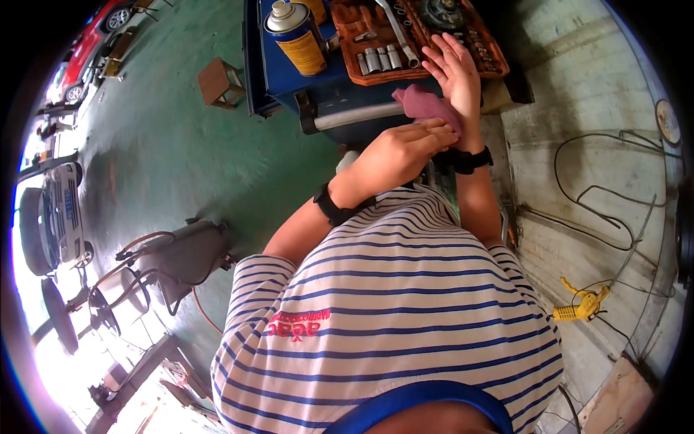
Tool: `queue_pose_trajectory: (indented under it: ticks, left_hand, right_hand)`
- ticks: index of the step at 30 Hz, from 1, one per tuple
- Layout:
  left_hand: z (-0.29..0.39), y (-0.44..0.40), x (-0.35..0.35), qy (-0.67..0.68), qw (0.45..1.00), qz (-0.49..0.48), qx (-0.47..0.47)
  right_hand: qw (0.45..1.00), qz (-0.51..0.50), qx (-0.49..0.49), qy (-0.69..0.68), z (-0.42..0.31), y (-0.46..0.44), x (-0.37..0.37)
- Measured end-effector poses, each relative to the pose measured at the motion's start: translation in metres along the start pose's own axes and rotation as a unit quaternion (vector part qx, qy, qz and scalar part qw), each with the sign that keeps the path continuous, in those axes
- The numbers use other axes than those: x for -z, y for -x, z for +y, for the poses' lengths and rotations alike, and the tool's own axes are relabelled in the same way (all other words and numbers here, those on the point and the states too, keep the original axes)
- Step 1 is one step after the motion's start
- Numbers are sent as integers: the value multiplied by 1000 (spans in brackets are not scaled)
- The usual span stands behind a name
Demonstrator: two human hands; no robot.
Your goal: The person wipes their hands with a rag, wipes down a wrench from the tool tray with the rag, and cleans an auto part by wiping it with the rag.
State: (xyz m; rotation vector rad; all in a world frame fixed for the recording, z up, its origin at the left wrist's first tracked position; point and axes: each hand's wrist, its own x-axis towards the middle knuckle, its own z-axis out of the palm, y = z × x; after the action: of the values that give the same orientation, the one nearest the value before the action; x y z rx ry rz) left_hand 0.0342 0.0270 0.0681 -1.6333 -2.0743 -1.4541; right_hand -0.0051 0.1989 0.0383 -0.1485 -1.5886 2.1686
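My left hand [405, 152] is closed on a reddish-pink cloth [430, 108] and presses it against the heel of my right palm, near the wrist. Palm up, my right hand [457, 78] has its fingers stretched out toward the tool case. Black bands circle both wrists. Just beyond the hands, an orange socket case [352, 29] lies on a blue tool cart [285, 90]. In the case are several silver sockets [379, 59], a long wrench [396, 32] and a dark round part [442, 13]. Left of it stands a blue-and-yellow spray can [298, 43].
The cart's grey handle [358, 116] runs just in front of my hands. A wooden stool [219, 82] and a grey wheeled machine [184, 257] stand on the green floor to the left. Along the right wall hang black cables [578, 195] and a yellow coiled hose [578, 307].
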Motion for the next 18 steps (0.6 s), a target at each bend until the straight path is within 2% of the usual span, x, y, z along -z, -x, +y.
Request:
queue_pose_trajectory:
  ticks: [1,2,3,4,6,8,10,12,14,15,16,17,18]
  left_hand:
    - [-1,2,1,1,1000,0,0]
    - [-3,5,3,16,1000,9,23]
    - [-4,7,6,30,998,17,44]
    - [-6,10,10,30,998,17,44]
    - [-7,14,18,-3,986,66,155]
    - [-7,16,27,11,981,82,174]
    - [-7,16,34,114,944,74,302]
    - [-17,20,34,145,942,104,283]
    - [-25,21,38,396,822,187,365]
    - [-29,22,37,479,775,227,345]
    - [-31,22,36,476,775,229,346]
    - [-33,22,35,545,725,252,338]
    - [-36,22,37,609,669,275,326]
  right_hand:
    - [989,-39,-44,-138,-2,1,1]
    - [955,-76,-87,-272,-6,2,2]
    - [919,-67,-159,-356,-23,8,-7]
    - [884,-101,-175,-422,-24,9,-4]
    - [879,-104,-174,-432,-29,12,-6]
    - [880,-119,-163,-430,-34,17,-6]
    - [880,-136,-152,-429,-32,18,-7]
    - [698,-310,-123,-633,-27,17,-10]
    - [692,-325,-119,-634,-27,17,-13]
    - [686,-338,-113,-634,-27,18,-15]
    - [683,-339,-115,-636,-25,19,-12]
    - [840,-273,-130,-451,-22,20,-7]
    - [943,-192,-136,-237,-19,21,-4]
